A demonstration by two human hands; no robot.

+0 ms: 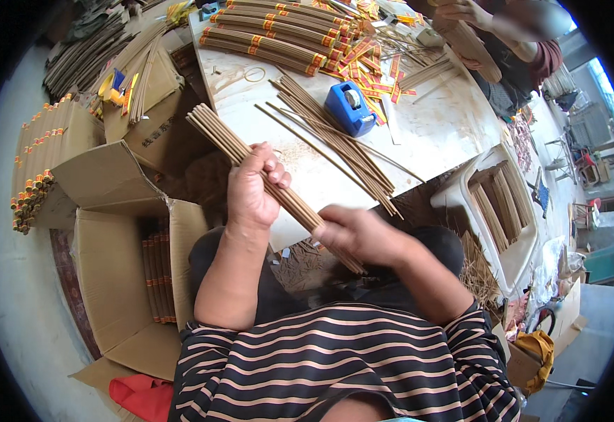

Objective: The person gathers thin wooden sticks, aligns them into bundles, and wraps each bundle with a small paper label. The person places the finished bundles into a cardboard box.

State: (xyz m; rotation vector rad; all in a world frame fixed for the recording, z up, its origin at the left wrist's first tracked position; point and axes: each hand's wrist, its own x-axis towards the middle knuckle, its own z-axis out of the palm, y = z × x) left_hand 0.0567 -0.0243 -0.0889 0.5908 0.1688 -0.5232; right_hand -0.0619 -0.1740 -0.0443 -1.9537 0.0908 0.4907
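A bundle of thin brown incense sticks (295, 202) slants across in front of me, from upper left to lower right. My left hand (256, 186) is closed round its middle. Nearer its lower end, my right hand (359, 235) is slightly blurred, its fingers curled over the sticks. More loose incense sticks (356, 160) lie on the white table (447, 133) just beyond my hands, their near ends jutting past the edge. A blue tape dispenser (350, 109) stands against these sticks.
Banded incense bundles (268, 36) and red-yellow labels (373, 76) cover the table's far side. An open cardboard box (110, 246) with bundles stands left. A white tub (454, 191) holding sticks is right. Across the table, another person's hand (465, 13) holds a bundle.
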